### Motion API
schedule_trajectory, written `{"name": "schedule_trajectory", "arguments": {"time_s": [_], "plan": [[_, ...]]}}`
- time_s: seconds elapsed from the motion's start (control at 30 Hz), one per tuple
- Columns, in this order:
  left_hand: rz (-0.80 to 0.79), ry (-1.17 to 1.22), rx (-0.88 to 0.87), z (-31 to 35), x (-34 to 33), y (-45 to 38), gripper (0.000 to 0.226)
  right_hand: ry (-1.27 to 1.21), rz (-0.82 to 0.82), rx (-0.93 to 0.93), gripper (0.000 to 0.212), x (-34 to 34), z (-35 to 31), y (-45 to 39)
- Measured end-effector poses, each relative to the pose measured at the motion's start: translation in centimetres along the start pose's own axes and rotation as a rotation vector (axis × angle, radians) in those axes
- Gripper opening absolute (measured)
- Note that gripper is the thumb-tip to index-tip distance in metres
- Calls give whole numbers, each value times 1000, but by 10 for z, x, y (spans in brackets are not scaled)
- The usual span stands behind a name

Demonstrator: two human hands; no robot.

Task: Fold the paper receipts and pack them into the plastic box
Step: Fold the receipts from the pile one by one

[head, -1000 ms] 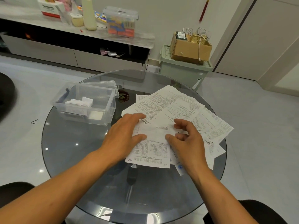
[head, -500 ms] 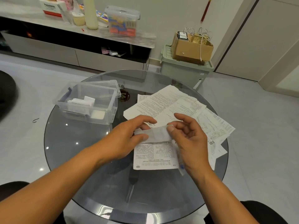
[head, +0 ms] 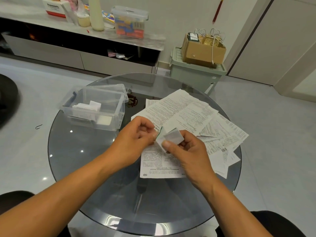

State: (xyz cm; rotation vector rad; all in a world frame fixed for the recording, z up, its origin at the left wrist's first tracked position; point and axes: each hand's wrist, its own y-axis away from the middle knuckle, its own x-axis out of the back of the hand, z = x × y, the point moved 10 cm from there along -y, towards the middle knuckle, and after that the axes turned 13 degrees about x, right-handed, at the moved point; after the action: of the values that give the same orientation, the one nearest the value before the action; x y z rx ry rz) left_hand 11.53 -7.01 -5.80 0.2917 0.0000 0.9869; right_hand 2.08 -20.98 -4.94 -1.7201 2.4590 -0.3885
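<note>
1. Now the folded receipt [head: 168, 138] is a small, thick wad held above the glass table [head: 89, 168]; half a second ago it was a long flat strip stretched between the hands.
2. Since then the left hand [head: 135, 142] has drawn in, fingers curled, its fingertips pinching the wad's left edge.
3. Meanwhile the right hand [head: 189, 154] has turned thumb-up, thumb pressed on the near face and fingers curled behind.
4. Unchanged, the loose receipts [head: 188, 115] lie fanned on the table's right half, one printed sheet [head: 159, 165] directly beneath the hands.
5. Likewise the clear plastic box [head: 95, 108] stays open at the left, folded slips [head: 87, 106] inside and its lid [head: 118, 88] leaning behind.
6. Hidden: the wad's far side and the right fingertips; the print is too small to read.
</note>
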Motion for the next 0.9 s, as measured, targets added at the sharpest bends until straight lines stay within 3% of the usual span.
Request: {"name": "schedule_trajectory", "arguments": {"time_s": [0.03,0.1,0.17,0.37,0.53,0.63,0.7,0.77,0.9], "plan": [[-70,69,54,-2,-6,1,13,-1,7,0,16,-1,0,0],[-215,128,130,-7,-21,7,31,15,28,-5,22,-1,0,1],[-279,98,120,-8,-29,13,32,67,31,-11,32,0,0,3],[-216,130,114,-12,-17,14,28,137,-39,23,68,-6,-6,2],[-176,106,110,-21,-13,16,19,58,-158,-44,85,-28,2,10],[-99,58,102,-20,-4,16,12,141,-113,-84,75,-23,6,9],[-76,26,94,-16,1,17,12,336,-98,-41,49,-13,8,3],[-53,-53,62,-12,4,19,9,350,-110,-47,20,-10,12,0],[68,-196,33,-7,16,23,13,279,-100,-50,26,-10,10,3]]}}
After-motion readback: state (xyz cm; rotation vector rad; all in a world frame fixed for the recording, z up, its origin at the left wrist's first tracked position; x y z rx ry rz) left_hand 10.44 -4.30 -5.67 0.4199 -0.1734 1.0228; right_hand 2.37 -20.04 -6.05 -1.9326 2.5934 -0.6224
